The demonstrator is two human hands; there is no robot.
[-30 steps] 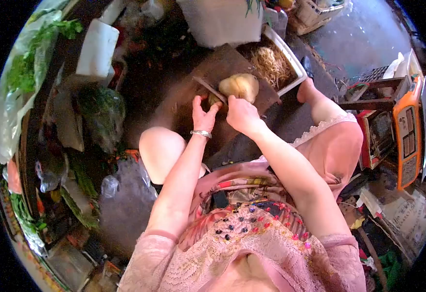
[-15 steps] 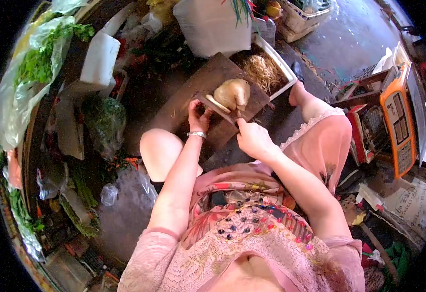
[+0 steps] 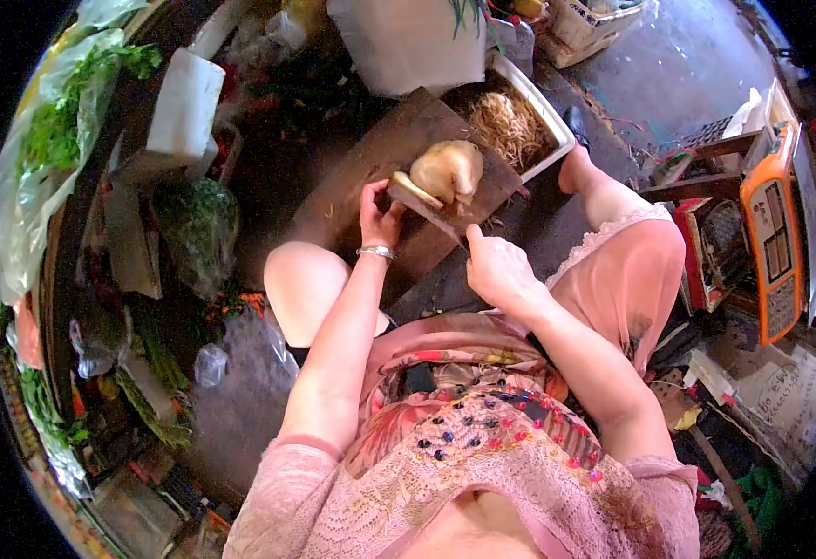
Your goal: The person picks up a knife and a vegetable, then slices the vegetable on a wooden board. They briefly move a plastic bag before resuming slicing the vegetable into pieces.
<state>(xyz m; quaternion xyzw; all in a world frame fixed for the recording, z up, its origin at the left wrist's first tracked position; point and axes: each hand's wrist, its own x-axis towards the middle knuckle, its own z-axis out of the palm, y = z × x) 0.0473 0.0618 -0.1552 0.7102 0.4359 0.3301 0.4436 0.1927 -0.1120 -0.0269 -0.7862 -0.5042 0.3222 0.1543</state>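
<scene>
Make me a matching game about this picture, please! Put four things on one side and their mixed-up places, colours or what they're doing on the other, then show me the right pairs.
Things:
1. Right hand
2. Big pale lump
3. Stringy heap
4. Boxy device with a keypad

Places, colours and states:
A. Inside a white-rimmed box
B. Bright orange
C. Closed in a grip on the knife
D. On the brown board, beside the blade

Right pairs:
1-C
2-D
3-A
4-B
</scene>
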